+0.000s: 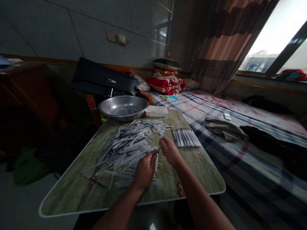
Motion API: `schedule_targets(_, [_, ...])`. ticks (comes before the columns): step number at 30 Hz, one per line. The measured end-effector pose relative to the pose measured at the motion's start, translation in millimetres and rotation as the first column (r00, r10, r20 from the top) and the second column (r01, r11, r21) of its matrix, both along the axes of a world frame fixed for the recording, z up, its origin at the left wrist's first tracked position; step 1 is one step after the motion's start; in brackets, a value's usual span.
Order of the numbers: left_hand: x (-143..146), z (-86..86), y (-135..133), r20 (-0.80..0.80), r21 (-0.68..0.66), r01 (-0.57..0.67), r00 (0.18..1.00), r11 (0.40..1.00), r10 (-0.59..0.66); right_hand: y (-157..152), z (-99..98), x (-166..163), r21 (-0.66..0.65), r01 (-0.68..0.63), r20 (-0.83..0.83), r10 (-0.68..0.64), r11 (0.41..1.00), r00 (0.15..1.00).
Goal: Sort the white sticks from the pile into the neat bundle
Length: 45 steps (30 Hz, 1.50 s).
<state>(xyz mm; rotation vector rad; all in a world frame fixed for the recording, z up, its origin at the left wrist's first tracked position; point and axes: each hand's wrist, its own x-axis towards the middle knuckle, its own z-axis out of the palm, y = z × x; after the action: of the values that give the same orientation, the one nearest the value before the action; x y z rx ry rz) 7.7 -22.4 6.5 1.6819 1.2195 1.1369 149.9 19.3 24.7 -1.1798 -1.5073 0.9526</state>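
Observation:
A big loose pile of thin white tubes and dark rods (127, 143) covers the middle of a wood-patterned table (72, 191). My left hand (144, 170) and my right hand (169, 150) meet just right of the pile, fingers pinched together on one thin white tube (157, 159) that runs between them. A neat row of white tubes (185, 137) lies side by side to the right of my right hand.
A metal basin (123, 108) and a white plastic tray (156, 111) stand at the table's far end. A bed with a checked sheet (240, 153), folded blankets (168, 83) and dark clothes (268, 137) lies to the right. A black panel (103, 78) leans behind the basin.

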Motion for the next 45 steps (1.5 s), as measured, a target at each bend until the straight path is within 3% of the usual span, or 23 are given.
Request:
schedule_targets(4, [-1.3,0.0,-0.3,-0.021,0.043,0.015,1.000,0.999,-0.014,-7.8,13.2,17.4,-0.070,-0.075,0.075,0.080,0.995,0.994])
schedule_targets(8, [-0.6,-2.9,-0.3,-0.086,0.121,0.028,0.996,0.992,-0.017,-18.9,29.1,50.0,-0.116,-0.245,0.232,0.266,0.962,0.936])
schedule_targets(11, [0.3,-6.6,1.3,-0.173,0.258,-0.016,0.983,0.966,0.062,-24.2,32.3,76.8,-0.276,-0.315,0.212,0.377,0.908,0.902])
schedule_targets(14, [0.1,-9.6,3.0,-0.195,0.413,-0.136,0.953,0.900,0.234,-20.3,25.6,100.9,-0.283,-0.184,0.118,0.225,0.941,0.967])
schedule_targets(17, [-0.6,-11.2,3.1,-0.202,0.468,-0.158,0.939,0.869,0.279,-8.9,14.1,119.9,-0.134,0.177,0.075,-0.168,0.975,0.983])
schedule_targets(20, [0.1,-11.7,1.8,-0.226,0.470,-0.102,0.946,0.877,0.231,2.5,2.5,130.2,0.036,0.491,0.214,-0.486,0.871,0.847])
schedule_targets(23, [1.3,-11.6,0.8,-0.237,0.461,-0.076,0.950,0.884,0.205,9.9,-7.7,130.8,0.164,0.602,0.377,-0.614,0.781,0.694])
schedule_targets(28, [1.1,-10.8,0.9,-0.235,0.453,-0.060,0.954,0.890,0.184,16.7,-18.5,122.3,0.292,0.631,0.510,-0.675,0.719,0.533])
schedule_targets(32, [0.4,-10.0,1.0,-0.225,0.432,-0.053,0.960,0.900,0.165,18.2,-19.2,115.0,0.269,0.644,0.635,-0.635,0.716,0.441])
schedule_targets(39, [0.0,-12.2,1.5,-0.208,0.418,-0.036,0.969,0.908,0.134,14.7,-13.1,105.5,0.106,0.639,0.791,-0.454,0.762,0.411])
schedule_targets(45, [1.1,-12.0,2.4,-0.189,0.403,-0.026,0.976,0.915,0.111,12.3,-13.7,100.6,0.054,0.638,0.840,-0.381,0.768,0.387])
